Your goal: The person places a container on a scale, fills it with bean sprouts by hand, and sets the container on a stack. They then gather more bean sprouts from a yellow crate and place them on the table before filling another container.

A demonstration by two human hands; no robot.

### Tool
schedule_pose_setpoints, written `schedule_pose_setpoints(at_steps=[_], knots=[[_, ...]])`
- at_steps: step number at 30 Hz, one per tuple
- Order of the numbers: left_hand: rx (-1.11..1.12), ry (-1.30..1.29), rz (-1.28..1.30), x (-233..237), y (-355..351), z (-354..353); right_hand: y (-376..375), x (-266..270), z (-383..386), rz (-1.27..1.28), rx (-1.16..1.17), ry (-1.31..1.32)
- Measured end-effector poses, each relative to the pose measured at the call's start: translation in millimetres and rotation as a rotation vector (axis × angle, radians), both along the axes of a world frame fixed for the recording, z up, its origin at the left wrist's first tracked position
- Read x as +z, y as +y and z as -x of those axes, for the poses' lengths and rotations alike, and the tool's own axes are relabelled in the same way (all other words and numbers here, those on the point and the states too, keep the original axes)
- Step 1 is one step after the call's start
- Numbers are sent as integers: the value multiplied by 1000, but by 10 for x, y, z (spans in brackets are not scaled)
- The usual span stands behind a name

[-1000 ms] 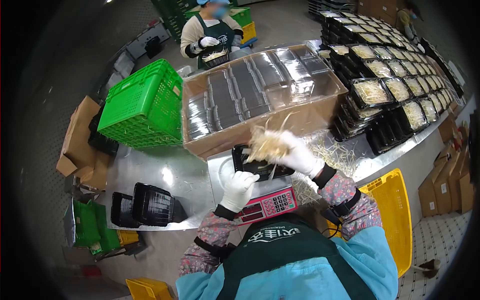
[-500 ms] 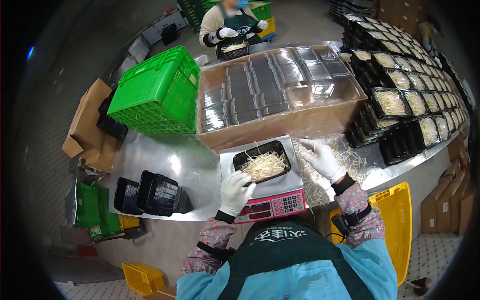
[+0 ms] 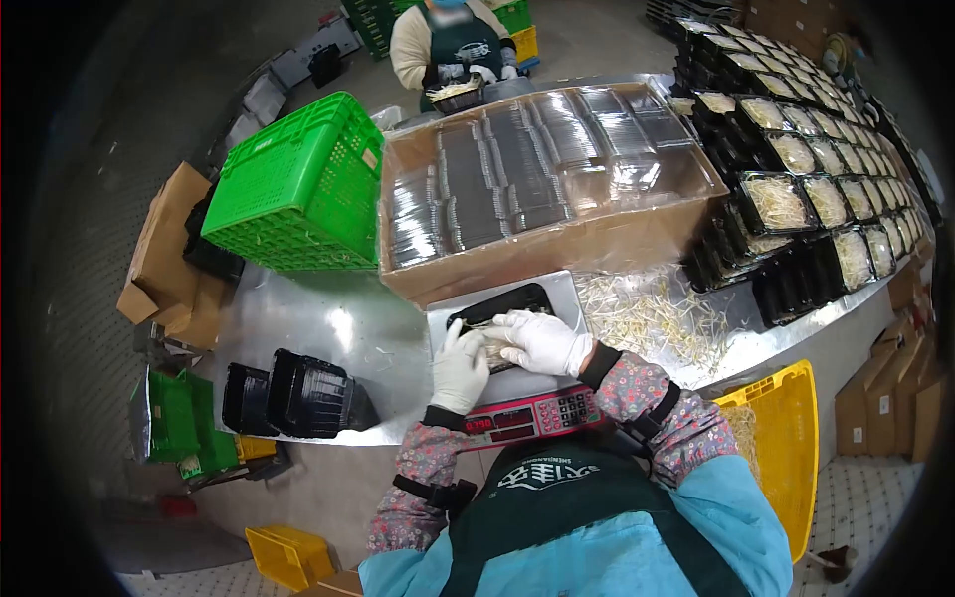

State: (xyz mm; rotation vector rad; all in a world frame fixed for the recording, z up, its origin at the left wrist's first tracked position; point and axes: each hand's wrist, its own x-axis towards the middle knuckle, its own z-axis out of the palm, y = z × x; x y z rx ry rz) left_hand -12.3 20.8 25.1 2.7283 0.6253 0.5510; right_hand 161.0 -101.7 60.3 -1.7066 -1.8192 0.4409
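A black plastic tray (image 3: 529,297) rests on the platform of a red-fronted weighing scale (image 3: 542,415) with lit digits. Bean sprouts (image 3: 494,352) lie inside it, mostly covered by my gloved hands. My left hand (image 3: 461,370) reaches over the tray's left end, its fingers bent onto the sprouts. From the right, my right hand (image 3: 544,343) lies across the tray with its fingers closed over the sprouts, close to the left fingertips. Loose bean sprouts (image 3: 657,323) are scattered on the metal table to the right of the scale.
A cardboard box (image 3: 557,261) of clear lids stands behind the scale, beside a green crate (image 3: 298,189). Black trays (image 3: 313,393) stand at left. Filled trays (image 3: 781,204) are stacked at right, above a yellow crate (image 3: 786,448). A co-worker (image 3: 463,50) holds a tray opposite.
My right hand has moved left from the loose sprouts onto the tray. My left hand has shifted further over the tray's left end. The co-worker's hands have lowered towards their tray.
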Motion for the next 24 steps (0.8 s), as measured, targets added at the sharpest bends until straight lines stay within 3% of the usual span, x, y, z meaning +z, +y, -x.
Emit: schedule_pose_setpoints(at_steps=[2, 4, 7, 8, 11, 14, 16, 20, 24], knots=[[-55, -62, 9, -114, 189, 6, -204, 203, -326, -140, -77, 190], [-90, -195, 88, -79, 267, -13, -408, 318, -750, -259, -349, 435], [-60, -219, -49, -16, 328, -45, -628, -418, -1514, -261, -750, 254], [-26, -222, -114, 34, 308, -55, -647, -767, -1638, -55, -797, 456], [63, -291, -82, 94, 260, -104, -520, -1119, -1574, 243, -573, -4], [62, -336, -63, 319, 61, -172, -344, -1547, -1239, 211, -604, -196], [-13, -406, -31, 450, -142, -180, -466, -1565, -1064, 340, -452, -397], [-353, -143, 511, 555, -902, -321, -1345, -1526, -1074, 231, -110, -274], [-568, 71, 558, 305, -1327, -783, -2302, -1004, -1394, 247, -341, -263]])
